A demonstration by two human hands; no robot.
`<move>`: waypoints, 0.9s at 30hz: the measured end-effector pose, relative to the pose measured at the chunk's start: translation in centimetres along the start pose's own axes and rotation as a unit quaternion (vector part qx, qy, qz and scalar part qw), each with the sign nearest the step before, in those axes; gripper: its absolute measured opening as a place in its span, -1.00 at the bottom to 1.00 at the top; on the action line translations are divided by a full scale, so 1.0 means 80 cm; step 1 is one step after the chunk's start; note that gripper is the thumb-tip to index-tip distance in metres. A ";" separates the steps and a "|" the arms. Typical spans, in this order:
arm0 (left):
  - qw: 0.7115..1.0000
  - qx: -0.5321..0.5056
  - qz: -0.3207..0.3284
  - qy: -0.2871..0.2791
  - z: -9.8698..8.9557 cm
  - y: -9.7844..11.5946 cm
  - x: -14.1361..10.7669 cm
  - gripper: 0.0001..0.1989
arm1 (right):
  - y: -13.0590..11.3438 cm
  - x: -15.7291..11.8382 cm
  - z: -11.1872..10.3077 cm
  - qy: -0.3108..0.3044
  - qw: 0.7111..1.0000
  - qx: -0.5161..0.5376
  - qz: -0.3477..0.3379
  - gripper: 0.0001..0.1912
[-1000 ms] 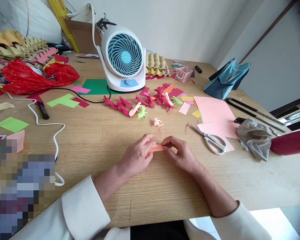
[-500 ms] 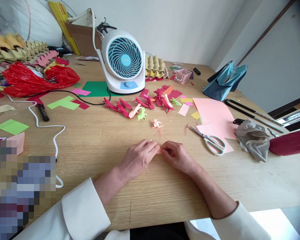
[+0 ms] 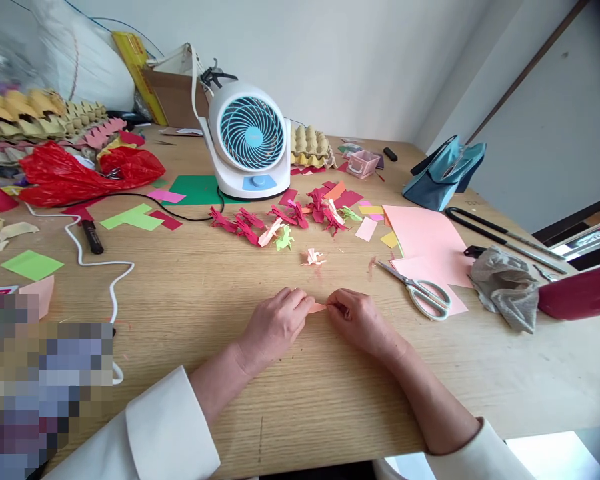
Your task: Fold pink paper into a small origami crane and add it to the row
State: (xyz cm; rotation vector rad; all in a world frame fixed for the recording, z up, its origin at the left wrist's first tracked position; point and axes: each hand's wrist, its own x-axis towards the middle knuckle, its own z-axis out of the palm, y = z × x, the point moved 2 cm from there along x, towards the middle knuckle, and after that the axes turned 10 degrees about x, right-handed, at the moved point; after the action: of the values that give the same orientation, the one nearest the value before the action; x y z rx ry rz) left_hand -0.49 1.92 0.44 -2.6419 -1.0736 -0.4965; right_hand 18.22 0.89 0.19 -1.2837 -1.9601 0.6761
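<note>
My fingers (image 3: 300, 308) pinch smooth, matt, salmon-pink folded paper (image 3: 319, 308) above the light-brown wood-grain counter (image 3: 220, 287). The crumpled red bag (image 3: 75, 175) looks like glossy plastic; the white-handled scissors (image 3: 420, 291) have smooth, grey metal blades.

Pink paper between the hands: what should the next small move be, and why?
Probably a firm press along the pink paper with the left hand, since its fingers lie over one end while the right hand pinches the other.

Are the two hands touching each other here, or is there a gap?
Apart. The head view shows a short stretch of peach paper exposed between the left hand and the right hand.
</note>
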 end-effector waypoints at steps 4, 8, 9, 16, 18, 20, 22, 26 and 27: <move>0.999 -0.029 -0.029 -0.009 -0.002 -0.003 0.000 -0.81 | 0.001 0.001 -0.004 0.011 1.000 0.008 0.016 -0.83; 0.997 -0.054 -0.045 -0.013 -0.003 -0.004 0.000 -0.82 | -0.001 0.002 -0.005 0.028 0.998 0.044 0.038 -0.86; 0.997 -0.057 -0.046 -0.013 -0.003 -0.004 0.000 -0.83 | -0.001 0.002 -0.003 0.026 0.997 0.054 0.040 -0.86; 0.998 -0.057 -0.012 -0.002 -0.001 0.003 -0.001 -0.88 | 0.001 0.002 0.006 -0.009 0.997 0.073 0.026 -0.82; 0.999 -0.046 -0.008 0.001 0.000 0.005 -0.002 -0.89 | 0.001 0.003 0.007 -0.009 0.997 0.068 0.028 -0.80; 0.999 -0.037 -0.009 0.004 0.001 0.005 -0.002 -0.89 | 0.000 0.003 0.006 -0.007 0.998 0.064 0.029 -0.80; 0.999 -0.033 -0.010 0.000 0.001 0.005 -0.002 -0.91 | -0.002 0.003 0.005 -0.008 0.998 0.061 0.030 -0.81; 0.999 -0.034 -0.013 -0.008 0.000 0.005 -0.002 -0.93 | -0.005 0.003 0.004 -0.018 0.998 0.050 0.031 -0.83; 0.999 -0.033 -0.013 -0.006 0.000 0.005 -0.002 -0.92 | -0.005 0.003 0.003 -0.020 0.998 0.045 0.029 -0.83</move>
State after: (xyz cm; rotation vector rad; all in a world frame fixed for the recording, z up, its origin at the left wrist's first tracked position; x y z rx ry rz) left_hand -0.29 1.55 0.36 -2.6954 -1.1152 -0.5305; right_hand 17.74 0.94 0.36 -1.2861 -1.9077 0.8158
